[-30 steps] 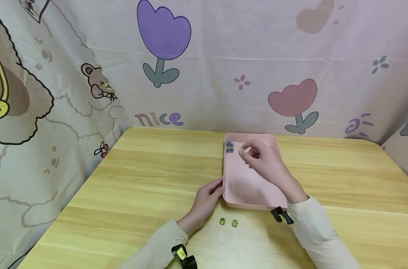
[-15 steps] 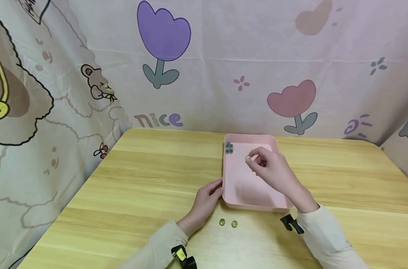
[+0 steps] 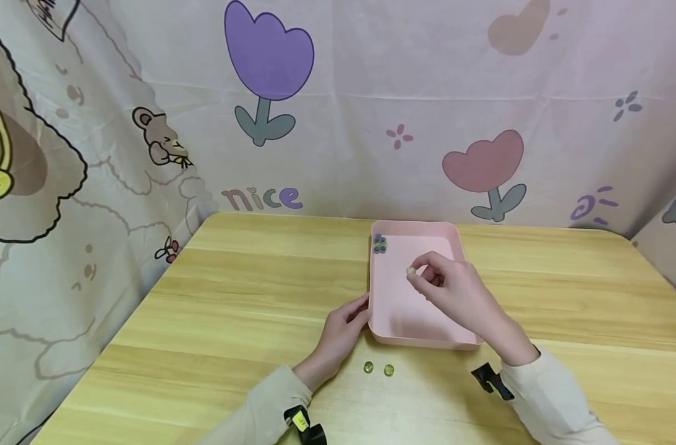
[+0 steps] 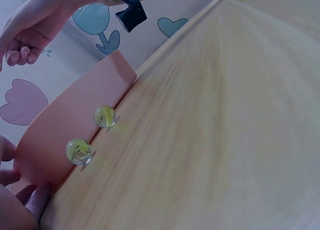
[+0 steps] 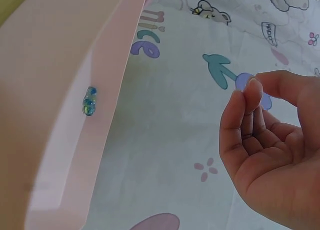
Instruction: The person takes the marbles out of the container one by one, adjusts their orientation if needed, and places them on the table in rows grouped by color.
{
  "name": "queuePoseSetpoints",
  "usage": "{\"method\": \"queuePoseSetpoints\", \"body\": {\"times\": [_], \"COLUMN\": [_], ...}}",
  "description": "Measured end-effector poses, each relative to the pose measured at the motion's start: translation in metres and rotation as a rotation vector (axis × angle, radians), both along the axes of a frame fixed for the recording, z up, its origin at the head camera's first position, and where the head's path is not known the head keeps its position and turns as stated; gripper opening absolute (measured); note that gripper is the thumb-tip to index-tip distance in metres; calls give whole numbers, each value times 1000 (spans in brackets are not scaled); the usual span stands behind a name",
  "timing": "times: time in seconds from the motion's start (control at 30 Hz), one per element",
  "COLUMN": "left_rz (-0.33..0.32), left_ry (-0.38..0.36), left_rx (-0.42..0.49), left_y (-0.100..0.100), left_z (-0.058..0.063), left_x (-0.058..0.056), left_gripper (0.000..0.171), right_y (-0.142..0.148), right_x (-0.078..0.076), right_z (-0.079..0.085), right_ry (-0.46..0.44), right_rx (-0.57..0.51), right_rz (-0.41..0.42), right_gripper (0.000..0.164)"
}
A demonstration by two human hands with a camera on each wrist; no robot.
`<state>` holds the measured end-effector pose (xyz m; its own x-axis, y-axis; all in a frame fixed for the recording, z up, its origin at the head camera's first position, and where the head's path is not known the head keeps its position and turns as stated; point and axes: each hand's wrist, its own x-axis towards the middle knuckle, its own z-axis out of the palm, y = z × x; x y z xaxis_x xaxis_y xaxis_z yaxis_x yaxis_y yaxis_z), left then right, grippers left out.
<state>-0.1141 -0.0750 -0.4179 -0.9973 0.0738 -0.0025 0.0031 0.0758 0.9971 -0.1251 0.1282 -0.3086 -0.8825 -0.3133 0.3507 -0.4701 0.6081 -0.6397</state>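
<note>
My right hand (image 3: pixel 454 287) pinches a small clear yellowish marble (image 3: pixel 411 271) between thumb and fingertips, above the pink tray (image 3: pixel 399 296). In the right wrist view the same hand (image 5: pixel 275 135) shows its other fingers curled in, and the marble is hidden. A small cluster of blue and yellow-green marbles (image 3: pixel 380 243) lies in the tray's far left corner. My left hand (image 3: pixel 338 337) touches the tray's left wall near its front corner with fairly straight fingers. On the table before the tray sit two yellow-swirled glass marbles, a left one (image 3: pixel 368 367) and a right one (image 3: pixel 389 370).
The tray stands on a light wooden table (image 3: pixel 248 290), its far end close to the back edge. Behind and to the left hangs a cloth (image 3: pixel 360 62) printed with flowers and cartoon animals. Each sleeve carries a black wrist mount.
The right hand, still pinching its marble, has drawn back from near the cluster, toward the right and the tray's front. The left hand stays in place.
</note>
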Motion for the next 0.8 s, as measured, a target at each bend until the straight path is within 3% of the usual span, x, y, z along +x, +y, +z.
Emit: {"method": "queuePoseSetpoints", "body": {"times": [0.37,0.53,0.8], "left_rz": [-4,-5,-3], "left_ry": [-8,8,8], "left_rx": [6,3,-1], "left_y": [2,2,-1], "left_z": [1,2,0], "left_x": [3,3,1], "left_gripper": [39,39,39], "right_y": [-5,-7,-2], "right_x": [6,11,19], "right_z": [-2,-3,-12], "right_ry": [-76,-68,-77], "right_rx": [-88,-99,-54], "right_rz": [81,135,113], "right_gripper": [4,4,5]}}
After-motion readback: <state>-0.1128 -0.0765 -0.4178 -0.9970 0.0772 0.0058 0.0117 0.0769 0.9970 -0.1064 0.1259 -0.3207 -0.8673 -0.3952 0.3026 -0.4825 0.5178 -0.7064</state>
